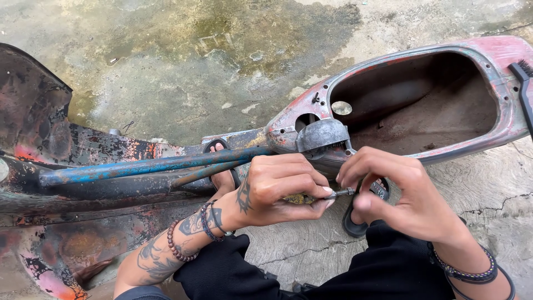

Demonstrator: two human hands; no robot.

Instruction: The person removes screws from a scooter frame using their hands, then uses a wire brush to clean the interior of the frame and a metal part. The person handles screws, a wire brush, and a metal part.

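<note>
Item: small metal bolt (pixel 340 193), lying crosswise between my hands, long axis running left to right. My left hand (pixel 277 189) is closed around a yellowish part (pixel 300 198), possibly its fitting; my right hand (pixel 397 194) pinches the bolt's outer end. Scooter frame (pixel 288 130) just beyond both.

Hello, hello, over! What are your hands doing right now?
Left hand shut on small brass-coloured part. Right hand pinching thin metal tool at its tip. Rusty scooter frame close behind, nothing blocking.
</note>
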